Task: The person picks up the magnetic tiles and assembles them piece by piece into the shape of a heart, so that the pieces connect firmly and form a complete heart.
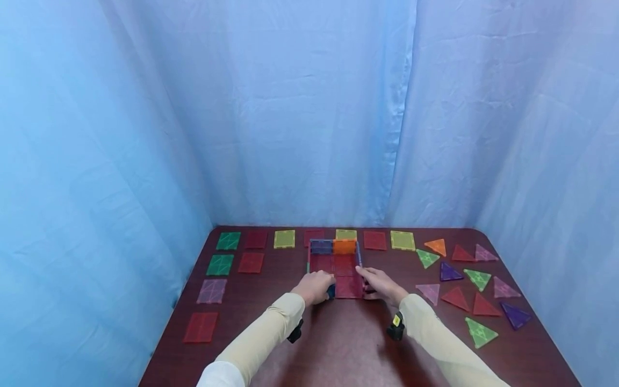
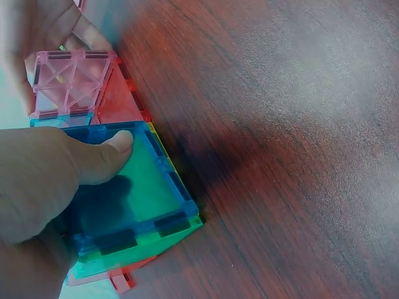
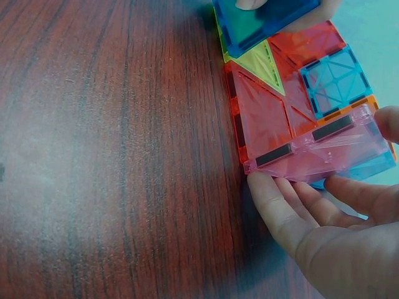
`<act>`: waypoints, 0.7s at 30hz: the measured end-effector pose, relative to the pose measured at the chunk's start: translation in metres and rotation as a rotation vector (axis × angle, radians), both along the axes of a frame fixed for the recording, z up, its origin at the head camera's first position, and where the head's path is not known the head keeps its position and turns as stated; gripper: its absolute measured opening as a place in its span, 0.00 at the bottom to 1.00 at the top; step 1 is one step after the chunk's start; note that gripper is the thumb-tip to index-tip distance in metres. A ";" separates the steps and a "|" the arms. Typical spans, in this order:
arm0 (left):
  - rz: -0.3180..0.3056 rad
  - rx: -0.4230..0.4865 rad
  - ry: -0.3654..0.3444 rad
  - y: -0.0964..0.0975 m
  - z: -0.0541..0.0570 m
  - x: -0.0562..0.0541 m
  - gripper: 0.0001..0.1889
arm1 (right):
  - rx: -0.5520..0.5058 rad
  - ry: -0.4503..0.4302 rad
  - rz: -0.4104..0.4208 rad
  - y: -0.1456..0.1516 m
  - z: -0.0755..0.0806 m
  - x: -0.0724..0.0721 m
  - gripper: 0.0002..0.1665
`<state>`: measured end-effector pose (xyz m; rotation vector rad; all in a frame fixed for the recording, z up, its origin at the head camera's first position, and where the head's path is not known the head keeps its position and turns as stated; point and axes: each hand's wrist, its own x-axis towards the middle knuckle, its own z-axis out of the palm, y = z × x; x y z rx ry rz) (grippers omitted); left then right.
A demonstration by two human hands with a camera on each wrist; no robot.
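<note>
My left hand (image 1: pixel 314 286) pinches a blue square magnetic tile (image 2: pixel 165 177) at the near left corner of a low tile box. Its thumb lies flat on the tile's face; the fingers behind are mostly hidden. A green tile (image 2: pixel 143 246) adjoins it at the side. The box has a red floor (image 1: pixel 348 286) and a back wall of a blue tile (image 1: pixel 321 247) beside an orange tile (image 1: pixel 344 246). On the right side, my right hand (image 1: pixel 382 285) rests extended fingers against the outside of a pink square tile (image 3: pixel 330 149), with its thumb near the top edge.
Loose square tiles, such as a green one (image 1: pixel 228 241) and a yellow one (image 1: pixel 402 241), line the table's back and left. Several triangles, including a purple one (image 1: pixel 451 271), lie at the right. Blue curtains (image 1: pixel 300 118) surround the dark wooden table (image 1: pixel 338 344).
</note>
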<state>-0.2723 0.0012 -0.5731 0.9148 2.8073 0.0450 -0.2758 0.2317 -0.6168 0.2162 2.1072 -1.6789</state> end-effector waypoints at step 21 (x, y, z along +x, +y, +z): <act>-0.031 0.144 0.121 -0.019 0.004 0.007 0.18 | 0.011 0.000 -0.002 -0.001 0.001 0.000 0.43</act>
